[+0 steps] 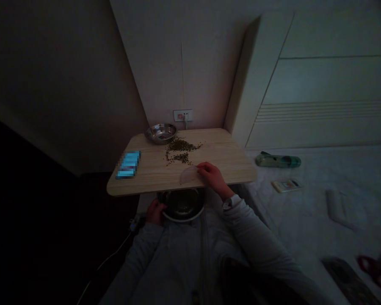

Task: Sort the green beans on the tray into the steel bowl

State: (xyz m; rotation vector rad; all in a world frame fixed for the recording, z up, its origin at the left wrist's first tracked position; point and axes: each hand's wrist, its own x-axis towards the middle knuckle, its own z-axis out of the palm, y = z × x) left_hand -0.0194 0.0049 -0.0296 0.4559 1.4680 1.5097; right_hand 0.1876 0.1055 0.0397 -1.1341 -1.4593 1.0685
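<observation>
Right grip [199, 168] pinched on one pale sheet [188, 174] over one bench [228, 159]; left grip [158, 209] curled on the rim of one dark bowl [183, 220]

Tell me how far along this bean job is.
Some looks done: the lap bowl seems partly filled, though it's dim. The right hand holds a thin sheet near the front of the table; the left hand grips that bowl. Bean patches lie uncleared.
</observation>
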